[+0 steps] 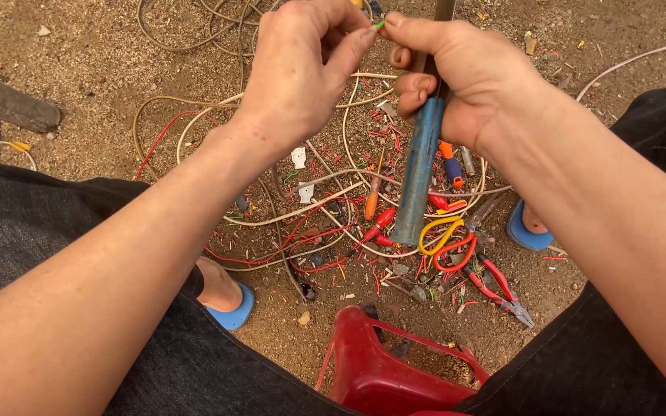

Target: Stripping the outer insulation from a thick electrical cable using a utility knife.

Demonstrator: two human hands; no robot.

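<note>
The left hand [298,77] pinches a green wire end [379,25] taut, while the right hand [456,77] is clenched around blue-handled pliers [419,169], jaws apparently raised to it, above cut wires [302,223] on the ground [79,46].

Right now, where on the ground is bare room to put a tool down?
Bare dirt lies at far left between the cable loops and the dark board, and at upper right beyond the white cable. The middle is crowded: wires, scissors, pliers, red stool.
</note>
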